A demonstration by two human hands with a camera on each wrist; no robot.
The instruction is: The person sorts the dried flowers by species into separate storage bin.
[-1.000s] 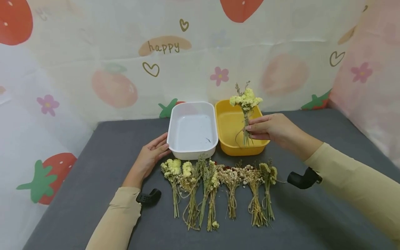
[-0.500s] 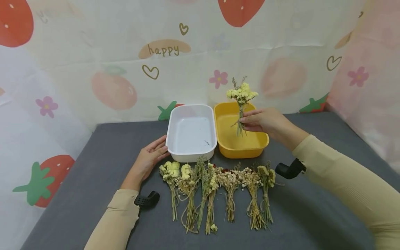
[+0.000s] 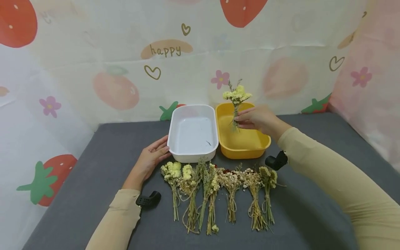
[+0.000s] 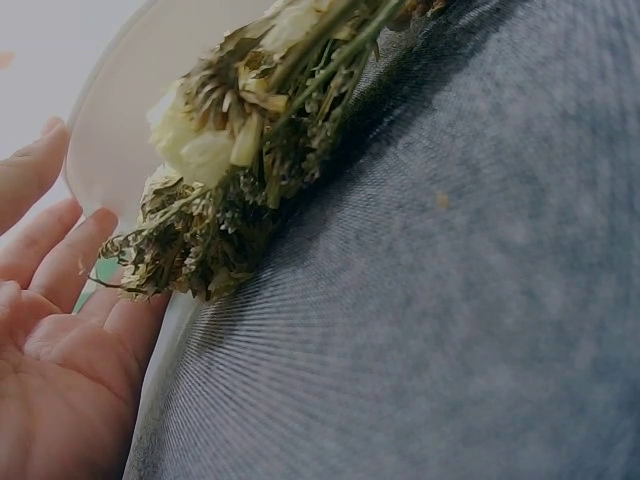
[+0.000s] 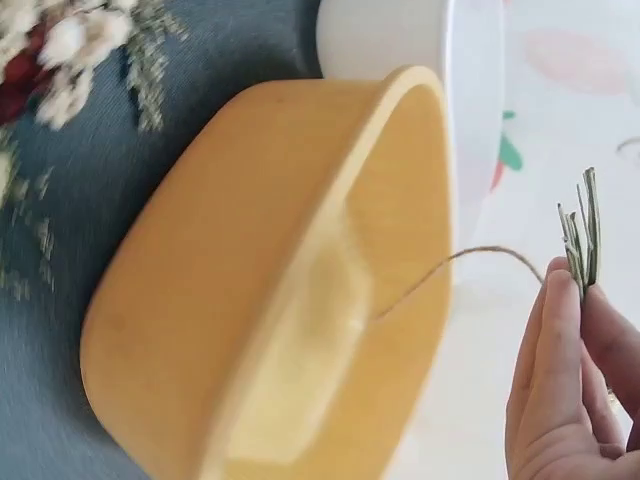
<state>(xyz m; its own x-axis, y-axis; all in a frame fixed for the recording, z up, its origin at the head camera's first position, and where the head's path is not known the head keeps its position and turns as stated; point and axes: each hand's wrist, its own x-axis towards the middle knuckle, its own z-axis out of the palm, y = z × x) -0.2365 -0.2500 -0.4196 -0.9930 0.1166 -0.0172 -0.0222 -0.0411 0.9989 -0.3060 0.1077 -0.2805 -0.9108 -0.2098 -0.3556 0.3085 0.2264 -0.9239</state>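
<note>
My right hand (image 3: 257, 121) pinches the tied stems of a small bouquet of pale yellow dried flowers (image 3: 237, 94), held upright above the yellow basin (image 3: 245, 153). In the right wrist view, the cut stem ends (image 5: 585, 235) stick out past the fingertips, and a loose twine end (image 5: 480, 250) trails from the bunch. My left hand (image 3: 150, 158) touches the left side of the white basin (image 3: 193, 158) with fingers nearly straight. Beside that hand, in the left wrist view, lie yellow flower heads (image 4: 205, 140) of a bunch on the table.
Several tied bunches of dried flowers (image 3: 231, 180) lie in a row in front of the basins, stems toward me. A loose flower head (image 3: 215, 228) lies near the stem ends. A patterned cloth (image 3: 118, 41) hangs behind the grey table (image 3: 103, 156).
My right hand has carried the bouquet left and slightly up, farther back over the yellow basin. The left hand stays at the white basin.
</note>
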